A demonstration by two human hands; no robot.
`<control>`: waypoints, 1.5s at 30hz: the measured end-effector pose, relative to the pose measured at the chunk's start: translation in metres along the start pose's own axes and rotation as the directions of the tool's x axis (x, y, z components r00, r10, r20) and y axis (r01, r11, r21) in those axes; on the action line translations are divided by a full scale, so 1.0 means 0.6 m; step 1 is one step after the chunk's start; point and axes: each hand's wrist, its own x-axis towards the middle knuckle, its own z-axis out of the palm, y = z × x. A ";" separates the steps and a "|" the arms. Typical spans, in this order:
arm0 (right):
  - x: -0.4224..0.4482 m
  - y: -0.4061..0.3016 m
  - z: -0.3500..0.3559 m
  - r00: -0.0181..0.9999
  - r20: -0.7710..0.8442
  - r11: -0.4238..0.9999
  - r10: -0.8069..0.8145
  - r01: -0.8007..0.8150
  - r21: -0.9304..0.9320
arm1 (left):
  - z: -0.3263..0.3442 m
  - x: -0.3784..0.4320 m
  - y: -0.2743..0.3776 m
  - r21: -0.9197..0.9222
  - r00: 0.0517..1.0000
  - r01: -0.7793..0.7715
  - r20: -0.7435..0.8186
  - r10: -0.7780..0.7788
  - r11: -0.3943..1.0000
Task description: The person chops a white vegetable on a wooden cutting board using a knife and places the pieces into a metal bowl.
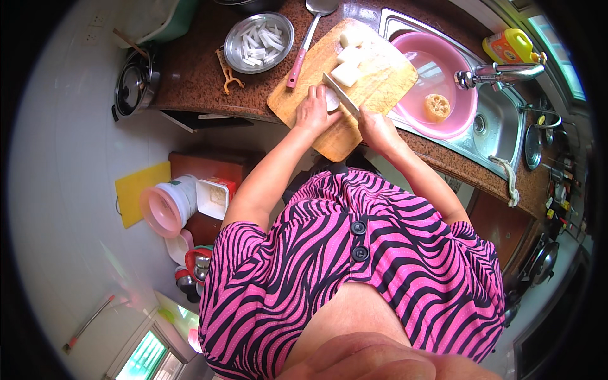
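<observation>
On a wooden cutting board (384,90), my left hand (313,111) holds down a round piece of peeled white vegetable (332,100), perhaps radish. My right hand (378,130) grips the handle of a kitchen knife (343,96), whose blade lies right beside that piece; whether it touches cannot be told. Farther up the board sit a cut white chunk (346,74) and two more above it. A metal bowl (229,57) with many white strips (263,42) stands to the left on the stone countertop (190,80).
Along the board's left edge lies a spatula (298,66) with a red handle. A peeler (228,73) is beside the bowl. On the right, a pink basin (468,107) holding water and a loofah piece (437,108) sits in the steel sink (503,130), under a faucet (503,73).
</observation>
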 end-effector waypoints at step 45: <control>-0.002 -0.006 -0.004 0.998 0.045 0.999 -0.038 0.038 0.008 | 0.009 -0.017 -0.036 0.067 0.997 -0.070 -0.017 0.072 0.995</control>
